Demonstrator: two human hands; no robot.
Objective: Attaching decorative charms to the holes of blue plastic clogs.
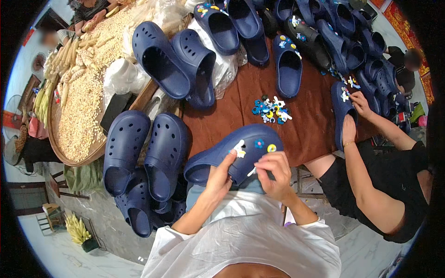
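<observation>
A navy blue foam clog (232, 155) lies on its side at the near edge of the brown tabletop (306, 129), toe toward the right, opening toward the left. Its perforated upper carries three small charms: a white one (239, 148), a blue flower (259, 143) and a yellow round one (271, 148) (all set in a row across the toe).

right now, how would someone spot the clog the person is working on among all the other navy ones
Start at the brown-covered table and come to its near edge. The navy clog there is held up between the left hand and right hand. Unlike the plain pair to its left, it carries a white, a blue and a yellow charm.
</observation>
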